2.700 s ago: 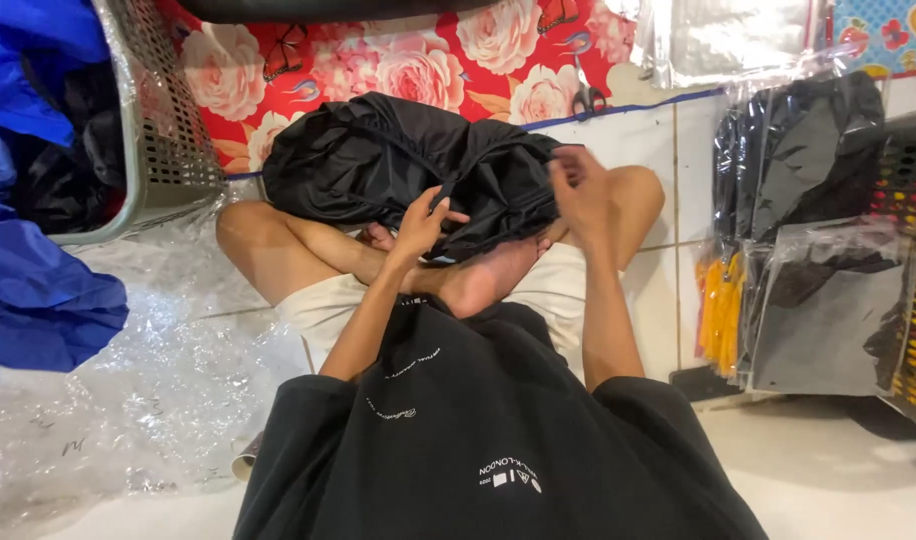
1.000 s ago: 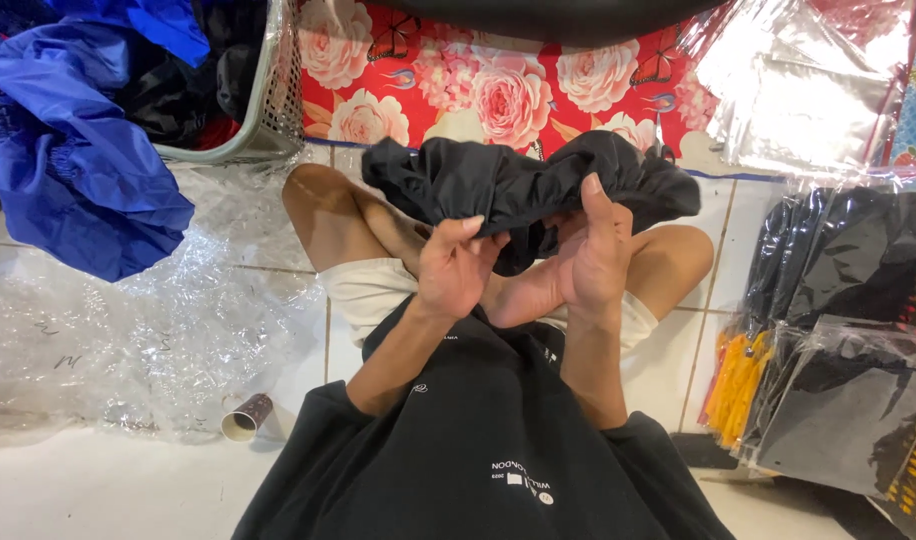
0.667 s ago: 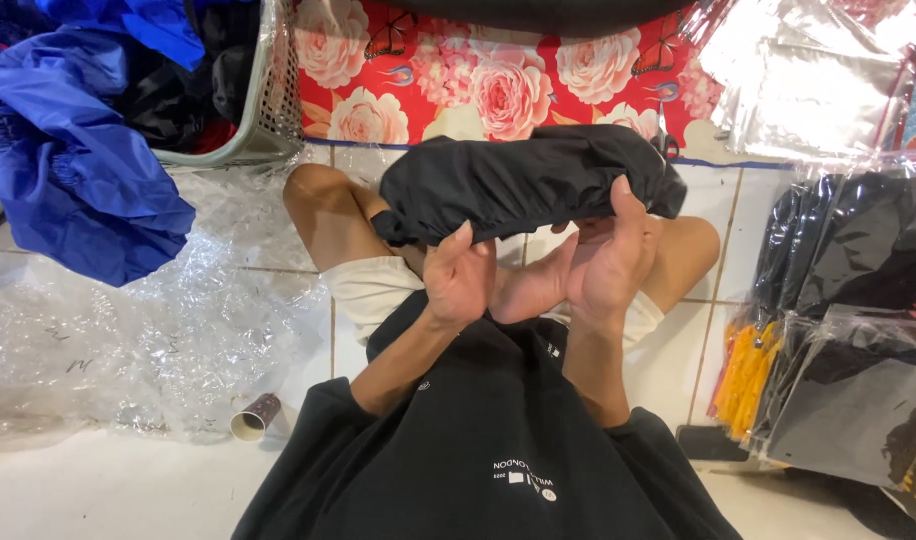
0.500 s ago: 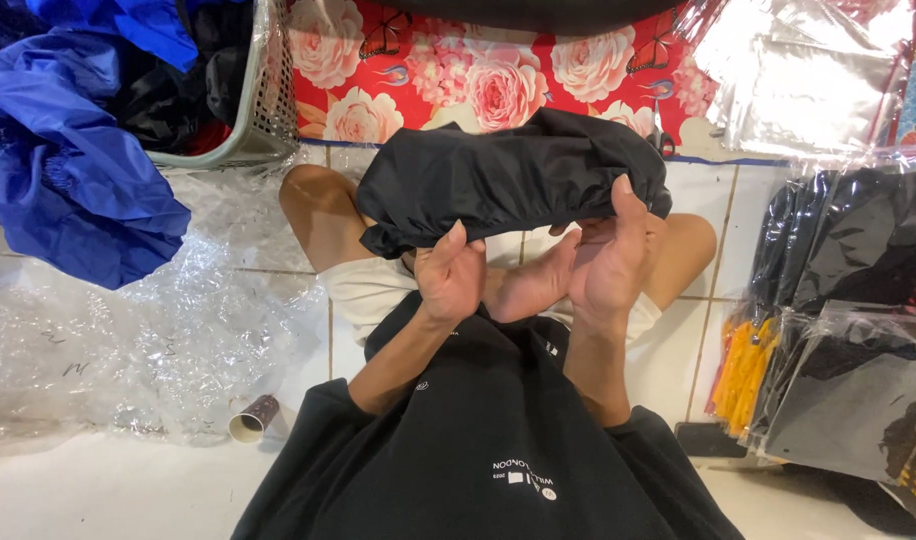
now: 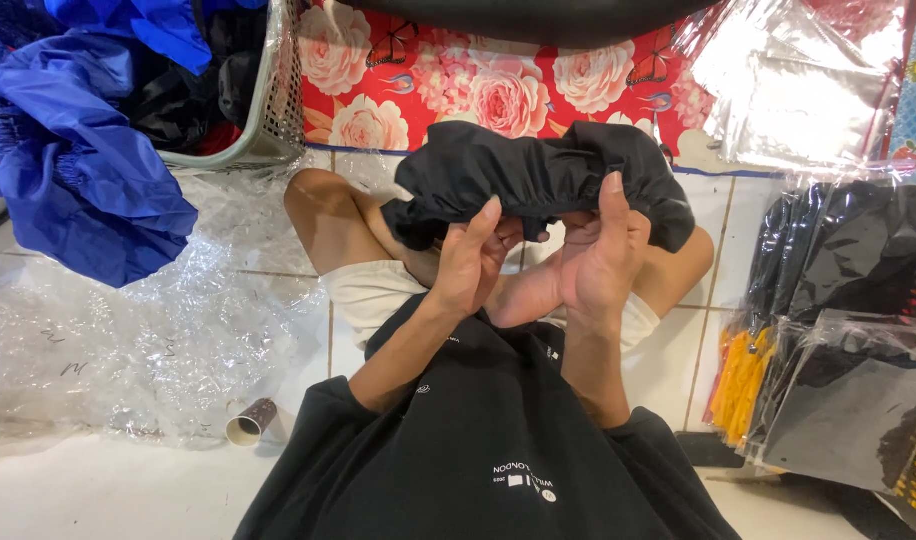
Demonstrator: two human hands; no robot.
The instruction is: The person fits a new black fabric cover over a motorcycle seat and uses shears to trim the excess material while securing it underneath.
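Both hands grip the black garment bunched above the knees, the left hand and right hand pinching its gathered edge, so, in my judgement, even tension keeps the roll tight and tidy.

Basket far left, cloth pile spilling beside it. Plastic sheet on floor, left of knees; cup on its edge. Bagged garments right.

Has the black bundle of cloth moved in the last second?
Yes. The black cloth bundle, gripped by both hands, has bunched tighter and shifted slightly toward the red floral mat.
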